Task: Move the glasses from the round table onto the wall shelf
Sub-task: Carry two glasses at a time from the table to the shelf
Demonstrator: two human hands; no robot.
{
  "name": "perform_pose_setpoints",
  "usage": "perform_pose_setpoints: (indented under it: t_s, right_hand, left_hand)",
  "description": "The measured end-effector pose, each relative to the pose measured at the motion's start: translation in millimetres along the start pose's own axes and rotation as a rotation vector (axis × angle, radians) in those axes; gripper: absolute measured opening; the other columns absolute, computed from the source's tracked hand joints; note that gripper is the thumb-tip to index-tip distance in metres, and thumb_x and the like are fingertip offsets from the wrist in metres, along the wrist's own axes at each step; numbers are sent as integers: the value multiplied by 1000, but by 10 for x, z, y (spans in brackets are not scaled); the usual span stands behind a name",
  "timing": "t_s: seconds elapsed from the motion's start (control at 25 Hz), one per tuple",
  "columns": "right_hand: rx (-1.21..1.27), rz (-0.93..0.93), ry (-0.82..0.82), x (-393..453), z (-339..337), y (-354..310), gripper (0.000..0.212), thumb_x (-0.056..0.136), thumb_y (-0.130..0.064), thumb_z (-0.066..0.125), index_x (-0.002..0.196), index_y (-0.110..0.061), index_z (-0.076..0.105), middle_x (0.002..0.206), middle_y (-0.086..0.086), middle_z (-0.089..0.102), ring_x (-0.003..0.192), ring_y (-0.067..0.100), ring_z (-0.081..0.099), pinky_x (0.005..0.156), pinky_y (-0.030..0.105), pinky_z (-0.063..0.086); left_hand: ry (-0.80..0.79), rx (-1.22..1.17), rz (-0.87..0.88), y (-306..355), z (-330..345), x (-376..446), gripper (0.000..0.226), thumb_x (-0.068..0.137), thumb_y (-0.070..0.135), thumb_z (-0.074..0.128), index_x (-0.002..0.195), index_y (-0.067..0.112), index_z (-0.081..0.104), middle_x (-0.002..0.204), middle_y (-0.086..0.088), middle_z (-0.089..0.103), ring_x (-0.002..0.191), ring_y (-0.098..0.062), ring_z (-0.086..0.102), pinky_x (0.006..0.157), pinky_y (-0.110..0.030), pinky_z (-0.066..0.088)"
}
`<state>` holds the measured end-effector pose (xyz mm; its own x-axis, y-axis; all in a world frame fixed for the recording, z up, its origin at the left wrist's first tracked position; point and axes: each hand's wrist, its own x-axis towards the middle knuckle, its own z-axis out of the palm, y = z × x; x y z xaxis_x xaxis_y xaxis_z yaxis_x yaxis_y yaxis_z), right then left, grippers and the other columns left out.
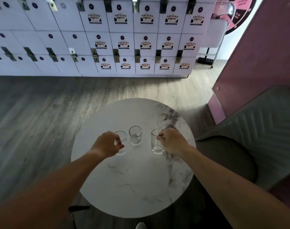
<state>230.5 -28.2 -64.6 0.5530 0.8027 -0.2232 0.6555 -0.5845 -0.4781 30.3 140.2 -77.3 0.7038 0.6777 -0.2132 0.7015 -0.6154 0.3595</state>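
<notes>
Okay, my left grip point(108, 143) grasps the left glass point(120, 142), right grip point(171, 141) grasps the right glass point(156, 142); middle glass point(135, 135) free on desk point(132, 182).

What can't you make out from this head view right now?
- Wall shelf: not in view, so the drop spot is unknown.
- Left hand on left glass: fingers cover its near side; grip firmness unclear.
- Right hand on right glass: contact side hidden.
- Table base: hidden under the top.
- Locker labels: too small.
</notes>
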Motion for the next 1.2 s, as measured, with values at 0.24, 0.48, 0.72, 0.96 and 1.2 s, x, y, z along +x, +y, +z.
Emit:
perform_pose_setpoints:
  t_s: [0.24,0.48,0.72,0.96,1.2]
  right_hand:
    - [28,46,227,-515,-1109,130,24,95,-32,52,100,-15,68,97,7,60,85,26,58,69,26,34]
    - [80,151,519,-1849,-2161,589,25,95,-34,55,103,-14,68,107,14,62,100,30,59,78,30,40]
    - [51,324,712,-3972,-2757,1316,22,94,-24,56,89,-6,68,85,12,69,80,28,61,68,33,42]
    - [-15,572,905,-6229,-2897,1934,24,94,-22,53,97,-6,71,99,15,71,91,32,64,75,33,47]
    - [-17,834,1088,-8162,-2717,2310,23,97,-32,56,101,-13,69,99,6,68,88,20,62,74,33,49]
  left_hand:
    - [144,-50,204,842,-873,-84,17,87,31,72,92,14,71,108,-12,69,95,-22,63,78,-30,46]
    - [157,-109,515,2508,-1209,-614,13,83,31,75,80,22,67,94,-7,69,91,-25,65,79,-36,51]
    - [43,-182,799,4169,-833,-1844,19,80,28,78,69,28,63,73,5,63,72,-18,59,68,-27,46]
    - [-94,-138,1170,5755,-175,-3377,8,84,20,74,81,14,71,75,1,68,84,-25,65,63,-20,38]
    - [-246,-77,1487,7018,443,-4922,12,86,31,71,87,19,70,96,-7,73,89,-27,64,72,-34,44]
